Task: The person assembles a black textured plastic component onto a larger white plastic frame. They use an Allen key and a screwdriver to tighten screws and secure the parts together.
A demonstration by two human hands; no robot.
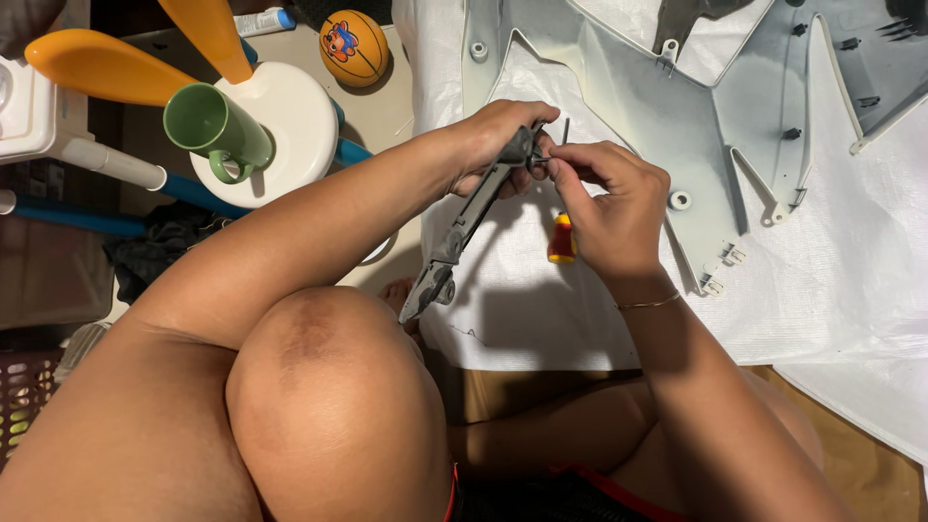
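Note:
My left hand (498, 135) grips the upper end of a long grey plastic part (464, 222) that slants down toward my knee. My right hand (609, 208) holds a screwdriver with a red and yellow handle (562, 242); its thin shaft points up to the part's top end, where my fingertips pinch close beside my left hand. Both hands meet over a white woven sheet (851, 290) spread on the floor.
Large pale grey plastic panels (667, 106) lie on the sheet beyond my hands. To the left are a green mug (215, 126), a white round base (290, 126), orange curved pieces (97, 68) and a small orange ball (354, 46). A pink basket (24, 396) sits at lower left. My bent knee (329, 396) fills the foreground.

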